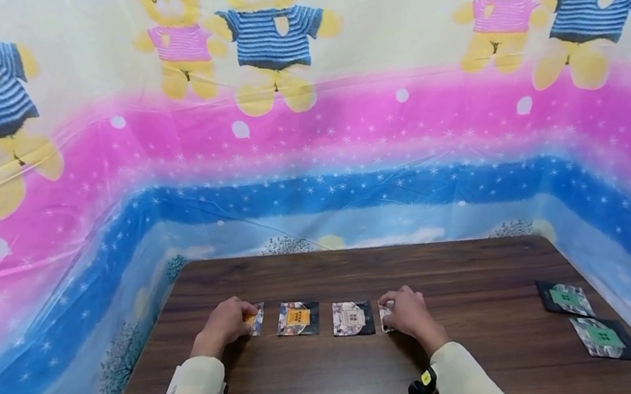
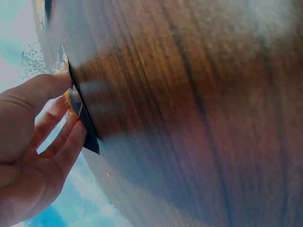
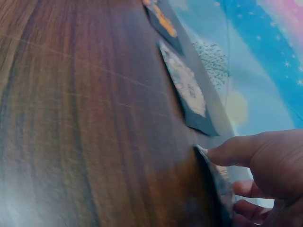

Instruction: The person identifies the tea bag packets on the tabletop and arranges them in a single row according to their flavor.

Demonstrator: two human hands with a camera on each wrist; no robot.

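Several small flat square sachets with printed fronts and dark edges lie on the brown table. At the left end of the row, my left hand [image 1: 229,322] grips an orange-labelled sachet [image 1: 257,319]; in the left wrist view the thumb is at one side of this sachet [image 2: 85,118] and the fingers at the other. My right hand [image 1: 409,312] holds a pale-labelled sachet [image 1: 384,315] at the row's right end, largely covered by the hand. Its dark edge shows beside the thumb in the right wrist view. Between the hands lie another orange-labelled sachet [image 1: 298,318] and another pale-labelled sachet [image 1: 353,318].
Two green-labelled sachets, one farther back [image 1: 566,298] and one nearer [image 1: 605,338], lie by the right edge of the wooden table [image 1: 318,385]. A patterned cloth [image 1: 319,136] with printed bears surrounds the table at the back and sides.
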